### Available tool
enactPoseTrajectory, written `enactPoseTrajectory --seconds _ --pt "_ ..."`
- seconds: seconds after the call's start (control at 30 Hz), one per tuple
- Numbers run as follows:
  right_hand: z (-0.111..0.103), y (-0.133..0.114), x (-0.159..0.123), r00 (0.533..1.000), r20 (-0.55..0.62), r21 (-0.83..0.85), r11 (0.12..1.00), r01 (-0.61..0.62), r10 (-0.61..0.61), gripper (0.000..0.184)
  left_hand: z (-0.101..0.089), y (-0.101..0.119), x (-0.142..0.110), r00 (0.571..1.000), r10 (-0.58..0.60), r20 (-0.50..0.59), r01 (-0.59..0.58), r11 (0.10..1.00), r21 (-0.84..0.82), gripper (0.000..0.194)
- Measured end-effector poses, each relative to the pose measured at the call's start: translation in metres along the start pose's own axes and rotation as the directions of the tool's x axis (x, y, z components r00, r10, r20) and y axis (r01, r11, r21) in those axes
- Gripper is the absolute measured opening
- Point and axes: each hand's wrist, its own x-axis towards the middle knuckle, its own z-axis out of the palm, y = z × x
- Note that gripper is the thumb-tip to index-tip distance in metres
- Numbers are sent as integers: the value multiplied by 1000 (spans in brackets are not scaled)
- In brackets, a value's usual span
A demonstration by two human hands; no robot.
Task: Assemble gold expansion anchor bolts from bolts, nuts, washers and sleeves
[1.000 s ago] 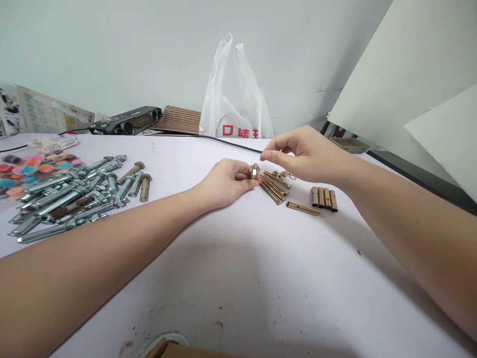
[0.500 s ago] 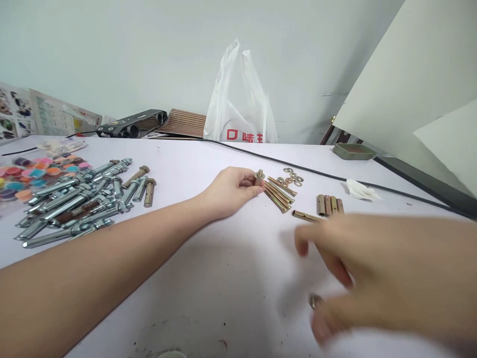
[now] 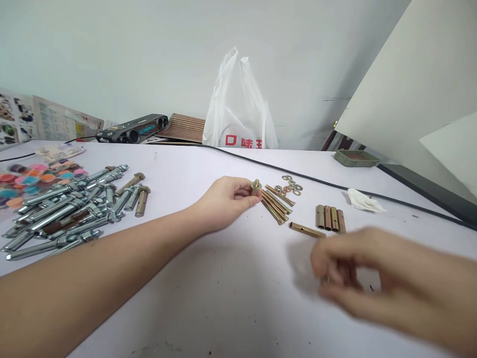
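Note:
My left hand (image 3: 233, 201) is closed around an expansion bolt (image 3: 256, 186), which stands upright with a washer round its threaded top end. Right beside those fingers lies a fan of brass-coloured cone-ended bolts (image 3: 276, 208). Lower right, my right hand (image 3: 357, 278) is closed in a pinch over the table, slightly blurred. A small metal nut (image 3: 327, 280) barely shows between its thumb and fingertips. Just beyond that hand are a loose metal sleeve (image 3: 306, 230) and several short sleeves (image 3: 328, 218) in a row. Loose washers and nuts (image 3: 288, 186) lie behind the bolts.
On the left is a pile of silver expansion bolts (image 3: 70, 206), next to colourful discs in clear plastic (image 3: 33, 181). A black cable (image 3: 268, 164) crosses the back, before a white plastic bag (image 3: 240, 119). A crumpled tissue (image 3: 365, 200) and green tray (image 3: 357, 158) are at right.
My right hand has closed from spread fingers into a pinch on the nut and lifted it slightly. My left hand still holds the bolt. The view has shifted a little.

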Motion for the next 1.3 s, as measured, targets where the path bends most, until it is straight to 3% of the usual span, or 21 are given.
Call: enactPoseTrajectory --seconds 0.03,0.13,0.2,0.37,0.63,0.8,0.9,1.03,1.17,1.3 --pt "-15 2 9 996 22 31 996 -86 85 17 0 0 0 1000 6 5 -6 1000 3 28" --pt "-54 23 43 937 -223 -70 954 -292 270 29 -1 0 0 1000 21 11 -22 1000 17 28" --pt "-66 44 64 890 -291 -69 920 -386 351 27 -1 0 0 1000 21 6 -21 999 29 27" --pt "-59 79 96 914 -270 -116 932 -344 304 18 -1 1 -1 1000 4 8 -4 999 37 27" --pt "-51 84 103 917 -289 -177 927 -332 273 23 -1 -1 -1 1000 23 12 -23 999 25 27" --pt "-58 93 106 896 -247 -171 894 -415 369 28 -1 -1 0 999 44 12 -44 999 22 27" --pt "-64 83 104 870 -283 -67 897 -437 403 23 -1 -2 1 999 53 14 -53 998 35 26" --pt "-60 37 97 856 -378 67 932 -356 353 24 -2 -2 0 998 55 20 -56 998 42 26" --pt "-43 -9 99 952 -265 236 967 -92 155 25 -2 1 -2 999 43 16 -44 998 34 27" --pt "-31 -21 109 973 -217 267 963 -21 82 27 -3 2 -3 998 53 14 -54 998 27 28"
